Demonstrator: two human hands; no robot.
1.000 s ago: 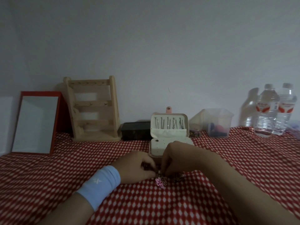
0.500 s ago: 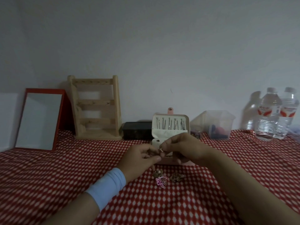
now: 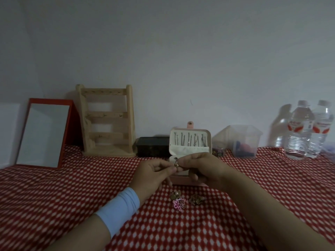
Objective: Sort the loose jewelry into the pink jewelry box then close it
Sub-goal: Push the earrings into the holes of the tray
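Observation:
The pink jewelry box (image 3: 190, 140) stands open at the middle of the table, its upright lid lined with several hanging pieces. In front of it, my left hand (image 3: 154, 173) and my right hand (image 3: 201, 169) meet and pinch a small ring-like piece of jewelry (image 3: 176, 164) between their fingertips. The hands hide most of the box's lower tray. On the cloth below them lie a pink flower piece (image 3: 178, 204), a beaded brown piece (image 3: 174, 195) and a brownish cluster (image 3: 196, 199).
A red-framed mirror (image 3: 43, 133) and a wooden earring stand (image 3: 107, 120) lean at the back left. A dark box (image 3: 152, 146) sits beside the pink box. A clear plastic tub (image 3: 243, 140) and two water bottles (image 3: 308, 129) stand at the back right. Red checked cloth (image 3: 54, 196) covers the table.
Both hands rose from the loose pile on the cloth and now hold a small piece up in front of the open box. The camera view shifted slightly.

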